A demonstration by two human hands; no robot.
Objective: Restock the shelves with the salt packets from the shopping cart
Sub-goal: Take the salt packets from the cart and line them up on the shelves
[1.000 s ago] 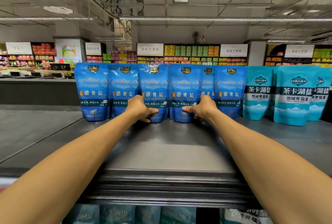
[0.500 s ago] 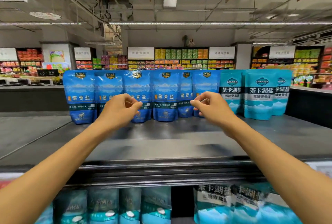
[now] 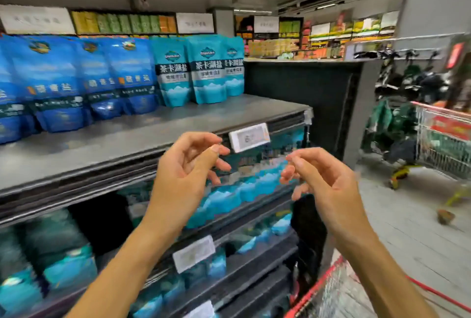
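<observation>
In front of your chest, your left hand [image 3: 186,172] and your right hand [image 3: 323,185] hang in the air side by side, well apart from the shelf, both empty: the fingers of each are loosely curled and relaxed, pinching nothing, with the thumbs near the fingertips. Below your right forearm, at the bottom edge, the red rim of a shopping cart [image 3: 316,289] shows, too blurred to tell what lies in it. Just beyond your hands runs the front edge of the top shelf [image 3: 178,124], with a white price tag [image 3: 249,137] clipped to it just above your left fingertips. Under that shelf, lower tiers hold more teal packets [image 3: 229,198], smeared by motion. On the top shelf itself the dark blue salt packets [image 3: 119,75] stand upright in a row at the back left, touching one another, and just beside them to the right stand three teal salt packets [image 3: 207,70], also upright. Farther right, across the aisle floor, a second cart [image 3: 443,144] with a red rim stands near dark hanging goods. In the distance, shelves of yellow and green goods [image 3: 122,23] line the far wall.
</observation>
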